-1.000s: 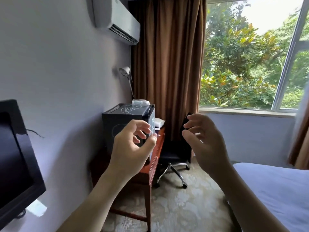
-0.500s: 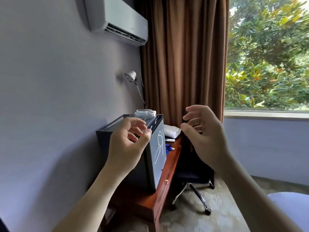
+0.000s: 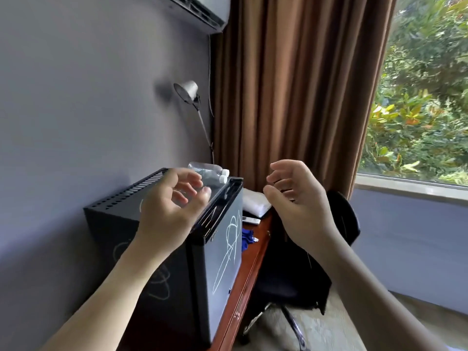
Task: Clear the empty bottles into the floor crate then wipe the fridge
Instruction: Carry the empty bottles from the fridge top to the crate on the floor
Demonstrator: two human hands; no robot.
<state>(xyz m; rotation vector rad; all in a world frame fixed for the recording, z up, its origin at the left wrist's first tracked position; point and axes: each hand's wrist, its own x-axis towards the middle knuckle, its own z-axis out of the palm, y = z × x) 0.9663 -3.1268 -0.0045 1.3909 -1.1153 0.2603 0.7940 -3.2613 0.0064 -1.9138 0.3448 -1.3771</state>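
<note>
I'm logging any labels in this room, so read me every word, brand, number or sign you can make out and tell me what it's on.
No legible text anywhere in this view.
Black mini fridge: only white chalk-like scribbles on the door and side, loops and lines, not letters.
Clear bottles on top of the fridge: no readable label shows.
Air conditioner: no brand mark in view.
Small white object on the desk: too small and blurred to read.

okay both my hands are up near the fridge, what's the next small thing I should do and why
Probably reach your left hand a little further to grip the nearest of the bottles lying on the fridge; both hands hold nothing, and the left hand is nearest them.
</note>
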